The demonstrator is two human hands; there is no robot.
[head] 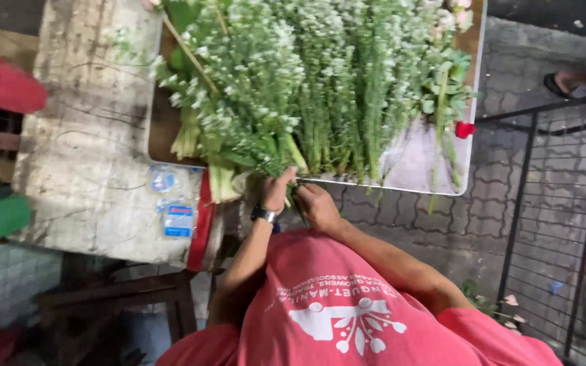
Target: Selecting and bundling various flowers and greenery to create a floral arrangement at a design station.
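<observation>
Both hands grip a bunch of tiny white flowers on green stems [286, 95] at the table's near edge.

The left hand [276, 192] and right hand [315, 203] close together around the stem ends over the pale tabletop [418, 163]. A clear plastic bag with blue labels [171, 203] lies by the table's left corner, on a weathered white bench [83, 135].
</observation>
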